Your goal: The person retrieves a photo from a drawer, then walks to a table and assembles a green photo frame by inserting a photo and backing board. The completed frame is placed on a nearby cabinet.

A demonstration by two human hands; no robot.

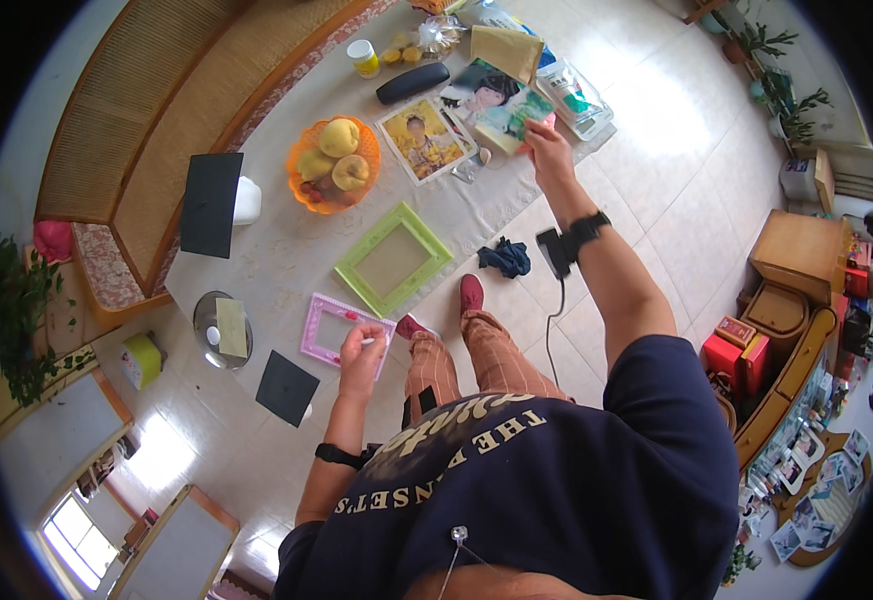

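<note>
Our right hand (547, 138) pinches a photo (505, 108) on the counter (287, 250); we lift it flat. Our left hand (362, 345), closed on the pink frame (342, 325), steadies it.

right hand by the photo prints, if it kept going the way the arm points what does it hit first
The right hand already touches the green-toned photo print. Straight on, it would push over that print and likely meet the tan paper envelope beyond, though depth is hard to judge.

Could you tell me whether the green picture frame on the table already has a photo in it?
No, the green picture frame lies empty on the table, showing only a plain backing; the photos lie apart from it.
</note>
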